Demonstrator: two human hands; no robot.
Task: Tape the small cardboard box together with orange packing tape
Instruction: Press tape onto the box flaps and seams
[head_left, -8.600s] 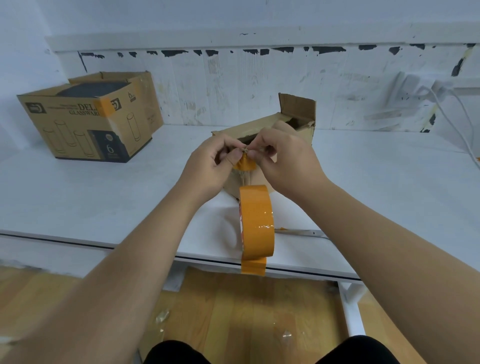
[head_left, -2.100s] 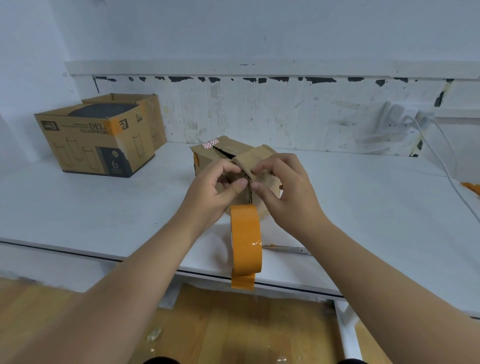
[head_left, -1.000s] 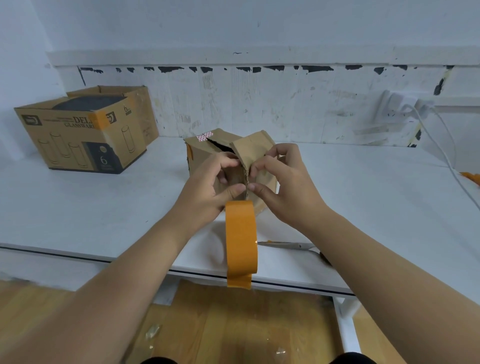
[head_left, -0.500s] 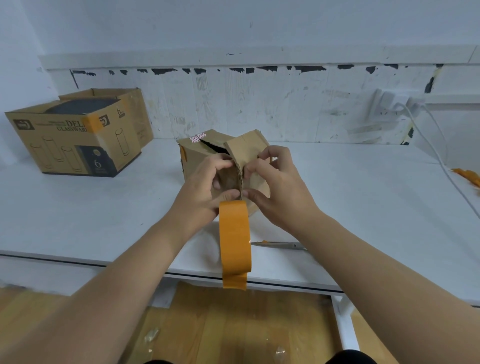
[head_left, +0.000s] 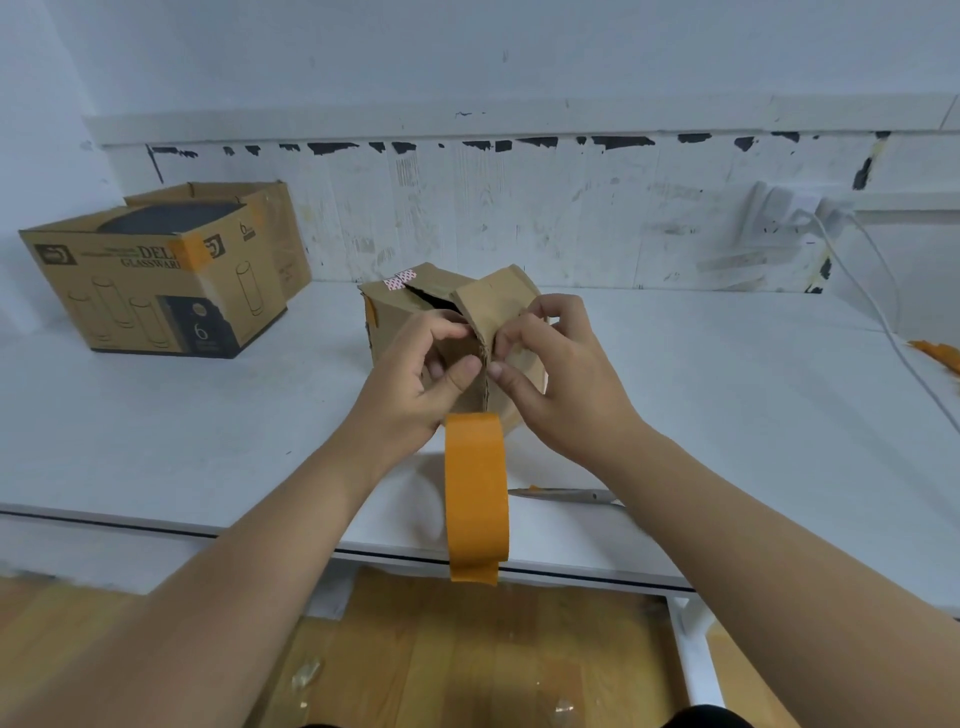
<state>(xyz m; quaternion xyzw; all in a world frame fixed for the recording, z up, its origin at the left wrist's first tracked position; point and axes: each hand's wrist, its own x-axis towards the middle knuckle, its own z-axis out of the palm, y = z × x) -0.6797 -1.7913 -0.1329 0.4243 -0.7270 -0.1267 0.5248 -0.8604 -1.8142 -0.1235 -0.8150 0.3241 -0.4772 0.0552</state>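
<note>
Both hands meet at the near corner of the small box (head_left: 462, 332), which sits on the white table (head_left: 727, 395). The left hand (head_left: 415, 384) and right hand (head_left: 550, 379) each curl thumb and fingers onto the cardboard on either side of a raw vertical seam, pinching the two edges together. The roll of orange tape (head_left: 475, 493) hangs just below the grip, its top edge at the foot of the seam; whether its free end is stuck to the cardboard there is hidden by the thumbs.

By my reading the work is at an early stage: the seam under the fingers shows no orange strip, and a dark gap stays open on the box's top, beyond the grip. A small orange patch sits on its far left edge. What the small box holds cannot be seen.

Far to the left of the grip stands a larger open box (head_left: 156, 280) with something dark inside. Scissors (head_left: 566, 494) lie below the right wrist.
</note>
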